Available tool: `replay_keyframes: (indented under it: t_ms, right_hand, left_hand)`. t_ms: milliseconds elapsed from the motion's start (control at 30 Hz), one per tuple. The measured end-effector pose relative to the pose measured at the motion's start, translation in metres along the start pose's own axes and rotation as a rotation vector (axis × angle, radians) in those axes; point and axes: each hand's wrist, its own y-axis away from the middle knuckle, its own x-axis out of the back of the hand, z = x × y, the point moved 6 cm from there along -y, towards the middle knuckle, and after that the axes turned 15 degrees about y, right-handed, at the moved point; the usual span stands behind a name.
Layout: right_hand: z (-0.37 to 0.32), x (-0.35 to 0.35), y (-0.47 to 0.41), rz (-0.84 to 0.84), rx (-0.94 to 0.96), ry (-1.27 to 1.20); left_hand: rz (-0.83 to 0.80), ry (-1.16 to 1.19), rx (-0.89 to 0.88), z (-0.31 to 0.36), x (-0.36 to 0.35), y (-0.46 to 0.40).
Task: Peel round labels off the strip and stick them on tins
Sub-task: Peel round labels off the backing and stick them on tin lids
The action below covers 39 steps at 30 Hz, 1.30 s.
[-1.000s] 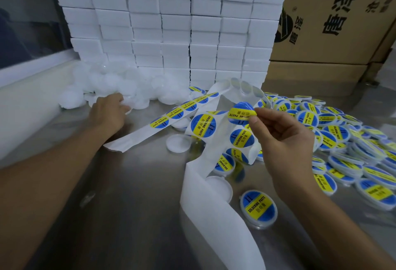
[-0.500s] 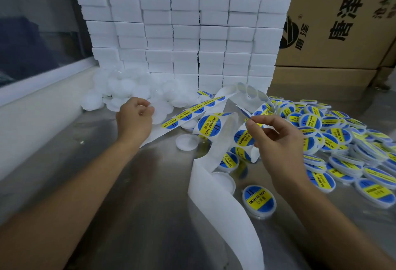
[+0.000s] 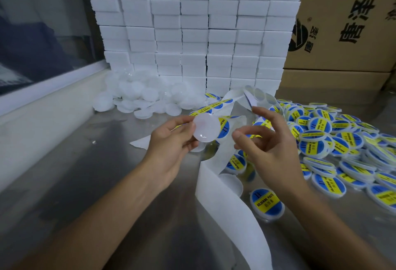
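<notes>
left hand (image 3: 171, 139) pinches a bare tin (image 3: 205, 127) by its rim, lifted over the strip (image 3: 222, 186). right hand (image 3: 270, 141) pinches a label (image 3: 254, 136) just beside the tin. center label first, then press from middle out w/ thumb; avoid creases.

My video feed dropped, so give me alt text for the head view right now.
The left hand holds a plain white round tin above the steel table while the right hand pinches a blue-and-yellow round label beside it. The white backing strip trails below; labelled tins are piled at right.
</notes>
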Motion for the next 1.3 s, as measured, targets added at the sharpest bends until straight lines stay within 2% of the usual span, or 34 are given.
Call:
replay_keyframes:
  t_ms: [133, 267, 433, 567, 700, 800, 900, 1033, 1100, 1300]
  right_hand:
    - [-0.006, -0.005, 0.003, -0.001, 0.046, 0.006]
    - [-0.007, 0.001, 0.002, 0.086, 0.037, 0.041]
    - [-0.003, 0.000, 0.001, 0.073, -0.012, 0.020]
    - [-0.002, 0.001, 0.002, 0.075, -0.053, -0.030]
    - [-0.002, -0.002, 0.003, 0.053, -0.052, 0.053]
    - [-0.003, 0.004, 0.001, 0.116, -0.045, 0.088]
    - [-0.003, 0.016, -0.005, 0.162, -0.085, -0.014]
    - [0.008, 0.007, -0.005, -0.011, -0.319, -0.288]
    - [0.011, 0.000, -0.002, -0.065, -0.347, -0.260]
    - [0.009, -0.006, 0.001, -0.081, -0.331, -0.192]
  left_hand:
    - [-0.072, 0.048, 0.045, -0.005, -0.011, 0.008]
    - [-0.088, 0.051, 0.072, -0.009, -0.014, 0.013]
    - [-0.129, 0.071, 0.085, -0.012, -0.019, 0.015]
    - [-0.116, 0.096, 0.111, -0.015, -0.017, 0.014]
    - [-0.090, 0.104, 0.101, -0.015, -0.013, 0.012]
    - [-0.040, 0.114, 0.089, -0.015, -0.008, 0.009]
    - [0.001, 0.137, 0.081, -0.013, -0.003, 0.008]
    - [-0.003, 0.155, 0.087, -0.014, -0.003, 0.008]
    - [-0.023, 0.145, 0.094, -0.015, -0.005, 0.009]
    - [-0.055, 0.119, 0.110, -0.016, -0.012, 0.012]
